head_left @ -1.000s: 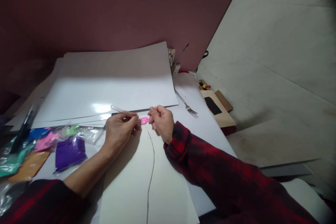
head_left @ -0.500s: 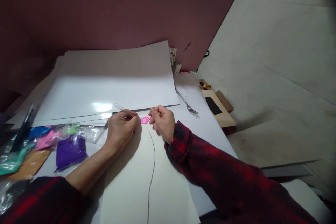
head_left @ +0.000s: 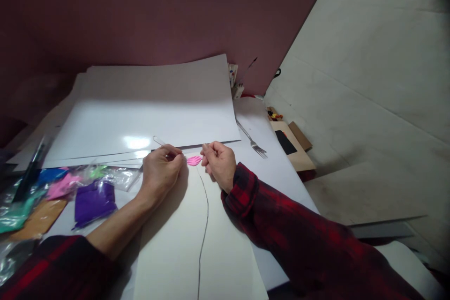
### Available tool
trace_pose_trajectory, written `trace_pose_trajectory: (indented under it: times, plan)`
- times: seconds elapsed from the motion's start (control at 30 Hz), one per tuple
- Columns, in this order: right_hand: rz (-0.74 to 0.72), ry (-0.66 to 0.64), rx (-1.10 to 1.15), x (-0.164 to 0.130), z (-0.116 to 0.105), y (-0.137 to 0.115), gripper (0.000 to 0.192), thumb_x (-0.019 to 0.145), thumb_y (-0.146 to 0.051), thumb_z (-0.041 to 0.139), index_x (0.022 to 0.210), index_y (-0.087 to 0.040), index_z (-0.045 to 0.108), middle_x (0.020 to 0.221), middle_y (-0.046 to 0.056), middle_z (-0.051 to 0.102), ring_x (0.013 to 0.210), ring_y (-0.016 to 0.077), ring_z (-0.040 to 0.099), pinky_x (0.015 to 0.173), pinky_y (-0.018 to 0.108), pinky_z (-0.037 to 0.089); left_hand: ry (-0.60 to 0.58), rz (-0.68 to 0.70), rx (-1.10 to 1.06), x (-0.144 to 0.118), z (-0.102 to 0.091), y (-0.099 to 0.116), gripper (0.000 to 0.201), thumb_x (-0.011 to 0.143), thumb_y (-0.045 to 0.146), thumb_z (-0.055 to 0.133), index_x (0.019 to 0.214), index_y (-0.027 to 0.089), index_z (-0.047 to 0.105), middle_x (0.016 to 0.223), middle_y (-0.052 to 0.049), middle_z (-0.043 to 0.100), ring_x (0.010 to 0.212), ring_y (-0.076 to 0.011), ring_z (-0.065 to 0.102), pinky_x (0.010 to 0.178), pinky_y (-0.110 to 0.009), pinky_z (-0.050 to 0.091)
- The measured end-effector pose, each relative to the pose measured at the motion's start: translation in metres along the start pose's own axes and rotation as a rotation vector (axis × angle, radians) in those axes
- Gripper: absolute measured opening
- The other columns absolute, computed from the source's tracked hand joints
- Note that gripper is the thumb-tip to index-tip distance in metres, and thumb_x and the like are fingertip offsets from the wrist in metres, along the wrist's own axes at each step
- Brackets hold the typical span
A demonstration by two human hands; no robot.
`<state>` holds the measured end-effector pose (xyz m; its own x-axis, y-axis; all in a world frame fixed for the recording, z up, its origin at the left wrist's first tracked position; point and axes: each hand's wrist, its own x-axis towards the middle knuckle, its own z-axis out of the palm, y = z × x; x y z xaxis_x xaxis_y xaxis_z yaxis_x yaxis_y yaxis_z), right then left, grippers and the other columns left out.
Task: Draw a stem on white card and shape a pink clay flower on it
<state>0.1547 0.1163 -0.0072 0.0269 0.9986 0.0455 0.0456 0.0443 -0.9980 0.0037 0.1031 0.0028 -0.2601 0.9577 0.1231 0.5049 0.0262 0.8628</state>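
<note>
So we've got the pink piece [head_left: 194,160] lying right between our two hands, on the cream sheet [head_left: 183,243] at the top of its pencil line [head_left: 204,215]. Its long side runs left-right, hand to hand. Our left hand [head_left: 160,173] is closed around a thin clear tool [head_left: 165,144], tip pointing at the piece. Our right hand [head_left: 220,164] pinches the piece's right end and looks a touch closer. A fork [head_left: 251,139] lies toward the counter's right edge.

Small flat pink clay piece [head_left: 194,160]. Clear thin plastic tool [head_left: 165,144]. Cream paper sheet [head_left: 176,243] with curved black pencil line [head_left: 204,215]. Red-and-black plaid sleeve [head_left: 281,225]. Purple clay in clear bag [head_left: 94,202]. Silver metal fork [head_left: 252,140]. Maroon wall [head_left: 140,9].
</note>
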Motion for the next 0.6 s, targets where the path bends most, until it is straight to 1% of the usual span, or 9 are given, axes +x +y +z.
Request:
trace_pose_trajectory:
  times: [0.2,0.37,0.47,0.6]
  plan:
    - [-0.003,-0.007,0.005,-0.0003,-0.0002,0.0005,0.034,0.087,-0.046,0.054,0.069,-0.017,0.055,0.049,-0.005,0.054,0.03,0.0036,0.038,0.031,0.016,0.032,0.031,0.01,0.01,-0.0005,-0.0011,0.0016,0.009,0.069,0.024,0.06,0.07,0.02,0.068,0.056,0.001,0.064,0.052,-0.0161,0.058,0.048,-0.026,0.044]
    - [0.01,-0.007,0.008,-0.0003,-0.0002,0.0004,0.033,0.087,-0.045,0.054,0.07,-0.017,0.055,0.049,-0.005,0.054,0.029,0.0037,0.037,0.03,0.016,0.03,0.048,-0.033,0.011,-0.0015,-0.0029,0.0057,0.008,0.067,0.019,0.058,0.069,0.019,0.066,0.052,0.003,0.061,0.047,-0.0135,0.055,0.046,-0.025,0.042]
    - [0.014,-0.009,0.02,-0.0002,-0.0003,0.0,0.033,0.087,-0.045,0.054,0.07,-0.018,0.055,0.049,-0.005,0.054,0.029,0.0036,0.036,0.03,0.016,0.03,0.058,-0.061,-0.054,-0.0025,-0.003,0.0078,0.006,0.068,0.019,0.06,0.071,0.019,0.065,0.051,0.004,0.059,0.044,-0.0117,0.053,0.044,-0.023,0.041]
    - [0.012,-0.011,0.025,-0.0002,-0.0005,0.0002,0.032,0.087,-0.044,0.054,0.07,-0.018,0.055,0.049,-0.005,0.054,0.029,0.0034,0.036,0.029,0.016,0.029,0.113,-0.113,-0.21,-0.004,-0.0027,0.0097,0.009,0.07,0.025,0.065,0.076,0.018,0.066,0.047,0.006,0.055,0.038,-0.0106,0.048,0.038,-0.022,0.038]
